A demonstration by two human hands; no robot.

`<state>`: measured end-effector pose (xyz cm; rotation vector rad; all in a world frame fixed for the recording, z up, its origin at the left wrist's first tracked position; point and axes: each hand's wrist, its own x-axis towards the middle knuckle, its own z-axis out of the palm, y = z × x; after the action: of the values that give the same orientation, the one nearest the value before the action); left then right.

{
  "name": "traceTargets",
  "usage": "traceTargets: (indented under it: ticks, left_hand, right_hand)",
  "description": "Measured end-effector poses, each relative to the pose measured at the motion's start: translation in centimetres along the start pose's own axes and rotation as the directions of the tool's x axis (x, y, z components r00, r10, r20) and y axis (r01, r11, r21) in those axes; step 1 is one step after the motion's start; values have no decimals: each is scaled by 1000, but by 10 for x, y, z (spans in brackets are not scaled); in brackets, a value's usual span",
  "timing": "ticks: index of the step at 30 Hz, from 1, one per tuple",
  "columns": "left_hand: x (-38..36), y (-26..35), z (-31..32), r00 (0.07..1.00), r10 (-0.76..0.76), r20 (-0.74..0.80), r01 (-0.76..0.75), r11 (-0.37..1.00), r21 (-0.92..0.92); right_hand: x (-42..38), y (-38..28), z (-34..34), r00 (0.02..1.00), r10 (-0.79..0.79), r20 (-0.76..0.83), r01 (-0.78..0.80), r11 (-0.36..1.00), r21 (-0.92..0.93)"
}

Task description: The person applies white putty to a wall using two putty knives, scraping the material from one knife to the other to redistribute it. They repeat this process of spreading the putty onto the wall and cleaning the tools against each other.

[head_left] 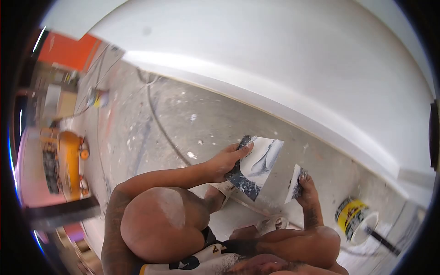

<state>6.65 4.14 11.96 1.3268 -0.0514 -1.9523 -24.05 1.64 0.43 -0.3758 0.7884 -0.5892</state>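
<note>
My left hand (225, 162) is closed on the dark edge of a wide putty knife (261, 187), thumb on top. White filler (256, 153) is spread over its flat blade, with a grey streak through it. To the right, my right hand (309, 190) grips a smaller putty knife (293, 183), its blade whitish and its held part dark and spattered. The two putty knives are apart, above the floor in front of my bent knees. Beyond them runs a long white panel (275, 68), touched by neither hand.
A tub with a yellow and black label (350, 213) stands at the right, a dark handle sticking out. A hose (158, 121) crosses the spattered concrete floor (201, 119). An orange wheeled machine (69, 160) and another bucket (97, 98) are at the left.
</note>
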Motion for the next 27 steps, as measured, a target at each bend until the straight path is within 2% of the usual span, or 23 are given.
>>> traceTargets:
  ticks: [1,3,5,6,9,11,12,13,15,16,17,19,20,21,22,23,24,25,26,27]
  left_hand:
    - [-11,0,-7,999,39,-29,-39,999,-24]
    - [-32,-1,-20,999,47,-16,-48,995,-86]
    - [-41,-8,-28,993,89,-73,-97,989,-113]
    - [-45,-15,-33,991,94,-97,-106,986,-132]
    - [-55,-35,-43,980,150,-129,-181,942,-281]
    - [-69,-40,-47,958,220,-184,-270,907,-323]
    - [-79,-39,-49,927,279,-252,-356,867,-350]
    - [-88,-39,-52,889,330,-318,-436,821,-367]
    - [-104,-43,-59,869,312,-383,-447,827,-341]
    - [-111,-44,-62,861,331,-387,-478,788,-389]
    - [-116,-47,-64,852,348,-391,-504,746,-436]
    - [-116,-56,-62,844,363,-395,-519,737,-433]
    - [-115,-62,-61,837,374,-399,-532,728,-433]
    - [-116,-68,-59,829,386,-405,-546,717,-433]
    - [-118,-74,-55,836,361,-412,-530,726,-439]
    - [-119,-79,-52,827,377,-418,-547,713,-439]
    - [-121,-83,-48,818,389,-425,-555,729,-400]
    - [-126,-87,-46,812,389,-435,-551,756,-353]
    - [-131,-87,-43,768,445,-461,-592,767,-246]
    - [-141,-86,-42,766,440,-468,-584,781,-222]
  right_hand:
    - [11,2,17,1000,5,-9,-5,998,60]
    - [42,9,37,995,3,100,-10,998,64]
    - [73,21,53,932,10,361,-125,947,296]
    - [85,31,65,921,40,388,-160,946,283]
    - [101,53,114,913,119,391,-181,975,128]
    - [94,68,145,881,249,402,-258,966,-33]
    - [91,81,142,856,203,476,-185,979,-83]
    - [90,85,137,847,211,488,-191,977,-90]
    - [88,81,135,724,308,617,-151,944,-294]
    - [90,72,135,725,321,609,2,884,-467]
    - [92,72,136,722,319,614,4,885,-465]
    - [92,70,139,790,384,478,-151,878,-455]
    - [91,69,142,801,381,462,-299,923,-243]
    - [95,73,143,793,386,471,-296,920,-256]
    - [103,80,143,686,291,667,-375,927,-18]
    - [107,84,143,567,137,813,-485,853,195]
    - [108,86,140,678,222,700,-303,953,-8]
    - [100,95,146,670,218,710,-310,951,0]
    - [86,110,158,699,312,643,-287,947,-147]
    - [75,121,166,730,390,561,-267,919,-292]
